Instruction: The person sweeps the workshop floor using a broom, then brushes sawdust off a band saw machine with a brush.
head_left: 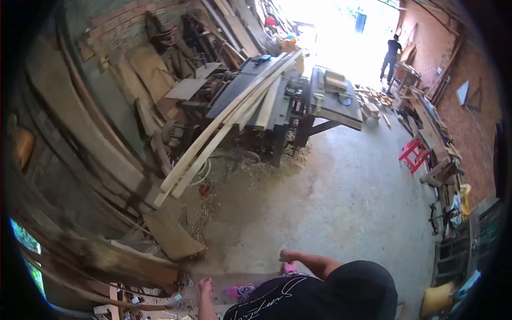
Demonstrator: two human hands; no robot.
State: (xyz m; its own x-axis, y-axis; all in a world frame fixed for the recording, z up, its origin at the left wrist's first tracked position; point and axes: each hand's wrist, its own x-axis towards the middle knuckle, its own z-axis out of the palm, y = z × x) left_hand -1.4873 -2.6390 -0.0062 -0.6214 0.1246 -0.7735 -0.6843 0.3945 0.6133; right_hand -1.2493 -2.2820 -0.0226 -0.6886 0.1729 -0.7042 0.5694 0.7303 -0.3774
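Observation:
My left hand [207, 285] hangs low at the bottom of the head view, its fingers curled in, with nothing visible in it. It is nearest to a pink shoe [240, 290] and the stacked wood on the left. Farther right, my right hand [287, 256] is held out in front of my body above the other pink shoe [289, 268]. Its fingers are also curled, and no object shows in the grip. Neither hand touches the long pale wooden strips [229, 118], which lie across a dark machine table [234, 88] ahead.
Large planks [85, 114] lean along the left wall, and a loose board [172, 234] lies by the floor's left side. A second worktable [336, 109] stands ahead. Along the right are a red stool [414, 155] and a long bench [429, 125]. A person [391, 56] stands near the bright doorway.

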